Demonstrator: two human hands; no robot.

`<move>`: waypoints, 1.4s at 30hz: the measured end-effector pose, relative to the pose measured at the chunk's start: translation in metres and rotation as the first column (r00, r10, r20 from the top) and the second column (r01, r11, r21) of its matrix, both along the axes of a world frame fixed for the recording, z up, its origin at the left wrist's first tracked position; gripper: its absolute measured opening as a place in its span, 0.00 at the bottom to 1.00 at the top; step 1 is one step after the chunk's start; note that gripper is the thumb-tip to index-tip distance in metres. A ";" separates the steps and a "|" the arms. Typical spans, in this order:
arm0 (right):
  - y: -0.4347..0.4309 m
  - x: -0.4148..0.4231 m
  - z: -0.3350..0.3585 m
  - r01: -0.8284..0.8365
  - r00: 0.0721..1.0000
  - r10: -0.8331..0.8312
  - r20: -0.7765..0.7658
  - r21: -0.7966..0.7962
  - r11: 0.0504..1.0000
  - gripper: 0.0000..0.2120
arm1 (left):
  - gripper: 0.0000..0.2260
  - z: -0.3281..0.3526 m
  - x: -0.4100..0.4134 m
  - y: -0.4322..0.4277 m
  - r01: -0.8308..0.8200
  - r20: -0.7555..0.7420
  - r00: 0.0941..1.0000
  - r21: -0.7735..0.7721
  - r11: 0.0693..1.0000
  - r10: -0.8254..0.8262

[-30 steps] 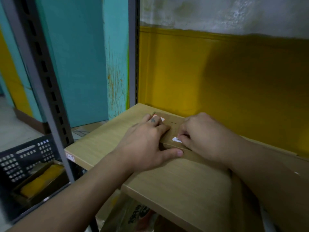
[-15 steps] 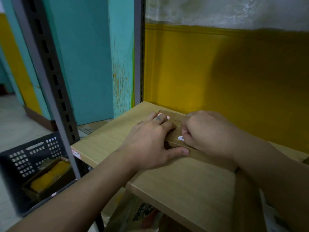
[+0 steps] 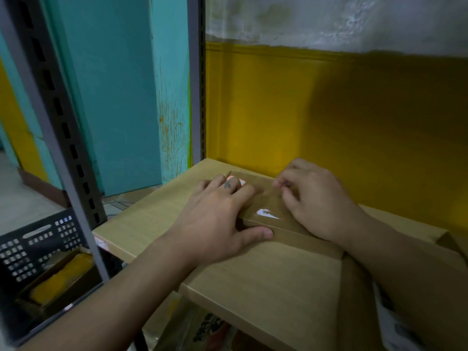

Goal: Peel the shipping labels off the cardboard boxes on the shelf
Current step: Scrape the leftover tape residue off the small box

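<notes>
Yellow wall, pale wooden shelf [image 3: 266,282]. Flat brown cardboard box [image 3: 263,198] lay there under the flattened left hand [image 3: 217,219]. Right hand [image 3: 316,201] quit the white label scrap [image 3: 267,214], still stuck, and pinched farther back; on what, I couldn't tell.

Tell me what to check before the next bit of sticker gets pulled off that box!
1. Cardboard box lies flat on the shelf board: ok.
2. Left hand presses flat on the box to hold it down: ok.
3. Right hand has a grip on a label edge: cannot tell. Its fingertips pinch together at the far corner, but what they hold is blurred.
4. All labels off the box: not ok. A white label scrap sits on top, and a pink-white bit shows by the left fingertips.
5. White label scrap uncovered and free to pick at: ok.
</notes>
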State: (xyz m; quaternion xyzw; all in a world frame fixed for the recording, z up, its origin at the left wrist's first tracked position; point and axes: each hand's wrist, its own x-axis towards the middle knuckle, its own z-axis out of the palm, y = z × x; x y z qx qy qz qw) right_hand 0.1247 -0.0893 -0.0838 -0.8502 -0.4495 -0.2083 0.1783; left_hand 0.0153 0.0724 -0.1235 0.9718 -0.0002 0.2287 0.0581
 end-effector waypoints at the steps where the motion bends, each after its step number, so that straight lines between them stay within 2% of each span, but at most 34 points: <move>1: 0.000 0.001 -0.002 0.028 0.999 -0.029 0.017 0.035 0.999 0.07 | 0.30 0.000 0.000 0.000 0.018 0.007 1.000 0.000 1.000 -0.018; 3: 0.000 0.002 -0.007 0.084 0.996 -0.084 0.010 0.053 0.995 0.07 | 0.24 0.000 0.001 0.000 0.070 0.029 0.997 0.002 0.998 -0.070; 5: 0.000 0.003 -0.011 0.147 0.989 -0.147 -0.021 -0.015 0.989 0.10 | 0.20 -0.001 0.002 0.000 0.134 0.055 0.990 -0.025 0.991 -0.133; 10: 0.001 0.003 -0.011 0.202 0.973 -0.210 -0.097 -0.086 0.976 0.13 | 0.18 -0.002 0.005 0.000 0.176 0.069 0.983 -0.121 0.977 -0.169; 18: 0.002 0.005 -0.014 0.180 0.967 -0.196 -0.164 -0.103 0.978 0.12 | 0.24 0.012 0.020 0.004 0.199 -0.033 0.978 -0.153 0.968 -0.207; 23: 0.001 0.006 -0.013 0.158 0.970 -0.175 -0.167 -0.111 0.981 0.11 | 0.21 0.000 0.017 0.002 0.199 0.061 0.979 -0.108 0.974 -0.194; 29: 0.003 0.008 -0.015 0.154 0.972 -0.171 -0.160 -0.112 0.982 0.12 | 0.21 -0.002 0.016 -0.001 0.162 0.062 0.986 -0.086 0.983 -0.157; 35: 0.003 0.006 -0.015 0.141 0.975 -0.160 -0.157 -0.127 0.982 0.12 | 0.24 -0.001 0.017 -0.004 0.124 0.046 0.991 -0.035 0.992 -0.122; 40: 0.004 0.005 -0.013 0.138 0.975 -0.160 -0.155 -0.143 0.980 0.13 | 0.30 -0.003 0.021 -0.007 0.086 0.056 0.995 -0.012 0.996 -0.085; 42: 0.003 0.004 -0.013 0.140 0.974 -0.161 -0.156 -0.143 0.980 0.13 | 0.31 -0.003 0.019 -0.008 0.088 0.078 0.994 -0.070 0.994 -0.083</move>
